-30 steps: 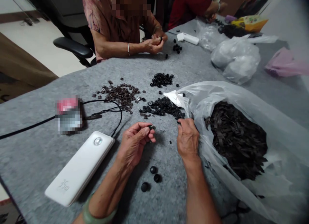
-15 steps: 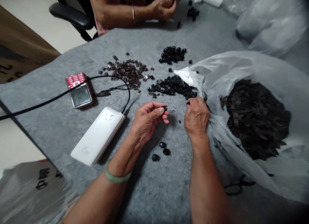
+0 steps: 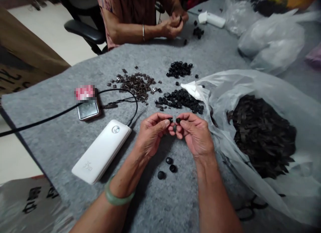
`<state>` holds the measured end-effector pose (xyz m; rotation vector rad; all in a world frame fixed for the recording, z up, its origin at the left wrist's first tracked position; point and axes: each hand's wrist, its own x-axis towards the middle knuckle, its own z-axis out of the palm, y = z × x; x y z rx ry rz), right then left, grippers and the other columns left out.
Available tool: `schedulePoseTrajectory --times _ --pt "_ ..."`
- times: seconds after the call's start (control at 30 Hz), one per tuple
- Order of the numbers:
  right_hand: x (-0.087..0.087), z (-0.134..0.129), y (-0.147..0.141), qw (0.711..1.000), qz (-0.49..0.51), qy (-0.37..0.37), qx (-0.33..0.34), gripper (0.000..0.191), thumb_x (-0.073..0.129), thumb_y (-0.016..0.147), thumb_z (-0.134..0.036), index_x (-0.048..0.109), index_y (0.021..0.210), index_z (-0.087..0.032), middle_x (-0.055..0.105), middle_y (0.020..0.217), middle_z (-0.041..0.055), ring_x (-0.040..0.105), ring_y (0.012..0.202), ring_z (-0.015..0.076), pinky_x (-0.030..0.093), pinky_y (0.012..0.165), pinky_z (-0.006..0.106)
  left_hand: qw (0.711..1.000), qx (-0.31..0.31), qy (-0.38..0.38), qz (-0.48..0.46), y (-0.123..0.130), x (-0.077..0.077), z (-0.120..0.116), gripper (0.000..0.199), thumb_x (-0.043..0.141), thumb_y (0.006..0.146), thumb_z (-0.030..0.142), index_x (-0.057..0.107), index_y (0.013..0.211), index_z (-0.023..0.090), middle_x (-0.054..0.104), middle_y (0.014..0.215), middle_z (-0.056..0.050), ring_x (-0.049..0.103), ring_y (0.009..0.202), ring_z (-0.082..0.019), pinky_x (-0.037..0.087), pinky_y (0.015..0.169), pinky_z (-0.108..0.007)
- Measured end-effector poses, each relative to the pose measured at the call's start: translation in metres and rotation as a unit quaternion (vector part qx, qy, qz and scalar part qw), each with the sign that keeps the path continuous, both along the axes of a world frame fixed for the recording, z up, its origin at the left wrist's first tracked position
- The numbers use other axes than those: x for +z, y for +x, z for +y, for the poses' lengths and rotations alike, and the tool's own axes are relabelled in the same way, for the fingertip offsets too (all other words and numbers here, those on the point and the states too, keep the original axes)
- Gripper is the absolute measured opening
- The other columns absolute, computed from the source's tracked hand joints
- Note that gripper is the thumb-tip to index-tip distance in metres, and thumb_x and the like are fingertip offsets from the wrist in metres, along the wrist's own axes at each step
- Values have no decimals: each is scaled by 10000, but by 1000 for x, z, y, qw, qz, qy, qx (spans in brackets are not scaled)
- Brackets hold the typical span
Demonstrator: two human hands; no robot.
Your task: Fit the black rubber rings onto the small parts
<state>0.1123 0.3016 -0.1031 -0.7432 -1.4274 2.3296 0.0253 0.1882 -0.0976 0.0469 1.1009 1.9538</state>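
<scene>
My left hand (image 3: 152, 132) pinches a small black part (image 3: 170, 120) between thumb and forefinger. Close against it, my right hand (image 3: 198, 134) grips a round black piece (image 3: 178, 120) in the same way. A further dark piece (image 3: 175, 128) shows below, at the curled fingers; which hand has it I cannot tell. On the grey table under my wrists lie three round black knobs (image 3: 169, 160). Just beyond my fingertips is a pile of flat black discs (image 3: 182, 98). Farther off are a pile of black rings (image 3: 180, 69) and a heap of small brown metal clips (image 3: 137, 84).
At right an open plastic bag (image 3: 220, 89) holds dark strips (image 3: 263, 136). To the left, a white power bank (image 3: 101, 151) is cabled near a small boxy device (image 3: 88, 109). Scissors handles (image 3: 250, 206) lie lower right. Across the table (image 3: 62, 119), another person's hands (image 3: 175, 25) handle a dark piece.
My right hand has moved left from beside the disc pile and bag, bringing a round black piece up to my left hand. The camera view has tilted up slightly.
</scene>
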Motion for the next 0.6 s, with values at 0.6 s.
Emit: schedulePoseTrajectory --times 0.6 --pt "-10 -4 -1 995 -41 75 -41 352 721 755 -385 573 946 -129 586 686 -29 518 539 32 426 496 144 1000 -3 -9 -11 -1 0 0 334 907 644 250 711 865 94 731 725 -57 662 591 -110 563 588 -211"
